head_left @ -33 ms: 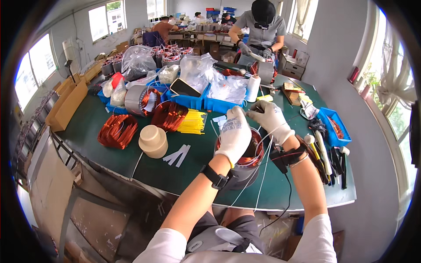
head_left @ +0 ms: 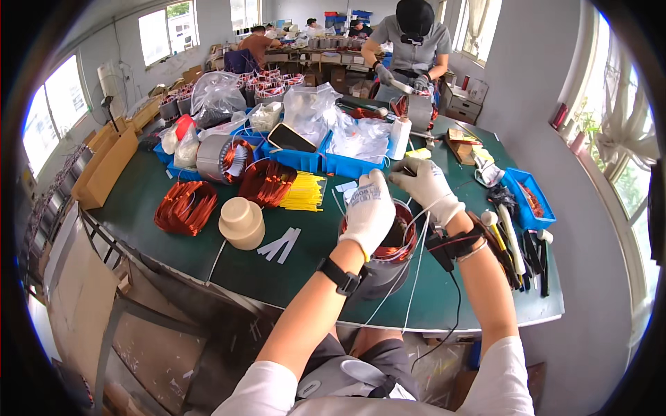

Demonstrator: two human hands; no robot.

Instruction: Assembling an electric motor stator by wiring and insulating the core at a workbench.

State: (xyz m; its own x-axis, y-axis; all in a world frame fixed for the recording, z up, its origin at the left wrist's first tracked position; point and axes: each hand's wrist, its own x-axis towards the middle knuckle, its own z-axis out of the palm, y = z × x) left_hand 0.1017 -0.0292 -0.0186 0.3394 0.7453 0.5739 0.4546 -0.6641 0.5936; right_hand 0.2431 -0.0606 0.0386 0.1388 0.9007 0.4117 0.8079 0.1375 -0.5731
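Observation:
A motor stator (head_left: pixel 380 277) stands upright in front of me, grey outside with copper windings (head_left: pixel 400 236) inside its rim. Above its far rim my left hand (head_left: pixel 371 211), in a white glove, has its fingers closed; whatever they pinch is hidden. Just to the right, my right hand (head_left: pixel 424 184), gloved too, holds thumb and fingertips together in a pinch, on something too small to name. White cords (head_left: pixel 417 277) loop near the right wrist and hang down over the stator's near side. Both hands are apart from each other, fingertips at nearly the same height.
Left of the stator lie paper strips (head_left: pixel 280 245), a cream plastic cup-shaped block (head_left: pixel 242 224), copper coils (head_left: pixel 186 208) and yellow sleeves (head_left: pixel 303 191). Blue bins (head_left: pixel 354 166) and a phone (head_left: pixel 292 138) sit behind. Tools (head_left: pixel 510 243) lie right. A co-worker (head_left: pixel 414 48) works across the table.

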